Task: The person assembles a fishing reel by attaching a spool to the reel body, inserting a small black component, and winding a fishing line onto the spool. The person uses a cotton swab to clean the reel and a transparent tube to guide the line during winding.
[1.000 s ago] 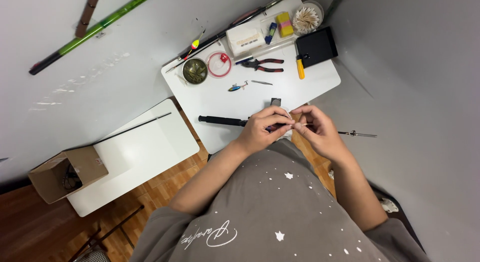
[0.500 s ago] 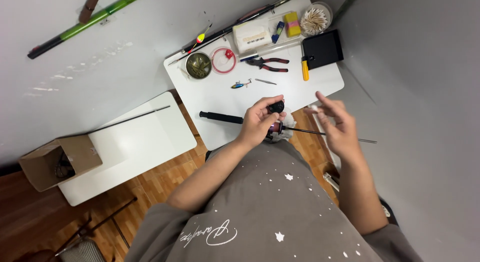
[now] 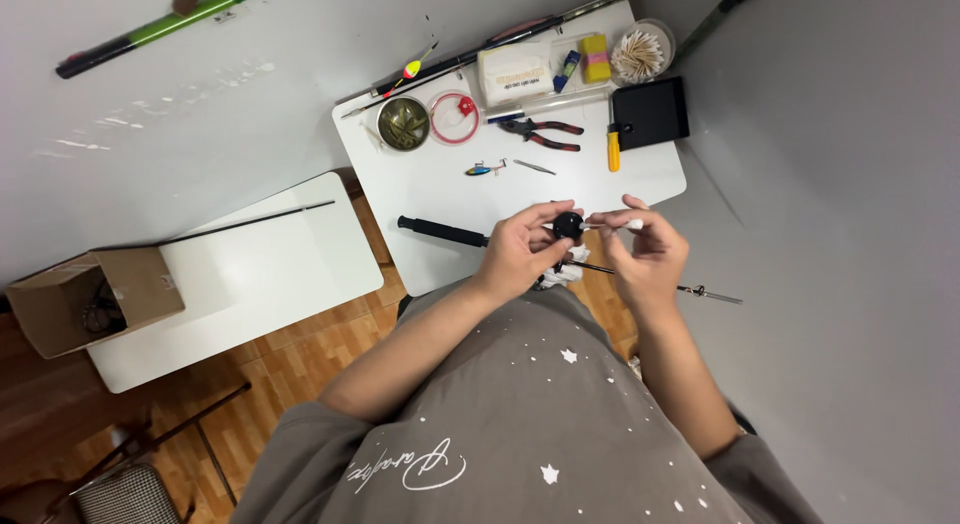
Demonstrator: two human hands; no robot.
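Since half a second ago: our right hand (image 3: 648,254) has come back in from the side and now meets the left hand (image 3: 517,252) over the near edge of the surface (image 3: 440,199); the left has hardly shifted.
Left grip: closed around a small black reel (image 3: 568,225), fingers wrapped under it so the round face is turned up toward us.
Right grip: pinched together on a thin white swab (image 3: 612,225), its tip touching the reel; held level, as we judge, so the tip can reach the reel's side.
Reel's place: in the air between both hands, just above a crumpled white cloth (image 3: 563,275) at the surface's edge.
Rod: one dark fishing rod (image 3: 445,232) lies across the near edge, handle to the left, thin tip (image 3: 708,293) jutting past the right hand; likely laid there to stay close.
Far edge, counted: one round tin (image 3: 403,123), one red-rimmed spool (image 3: 455,117), one pair of red-handled pliers (image 3: 541,134), one yellow-handled tool (image 3: 612,148), one black case (image 3: 650,114), one cup of swabs (image 3: 640,52), one small lure (image 3: 483,169).
Why there: pushed back, we think, to leave the near part for the hands.
Second surface: one, white, to the left (image 3: 250,274), carrying one thin dark rod section (image 3: 250,222); one open cardboard box (image 3: 95,299) beside it.
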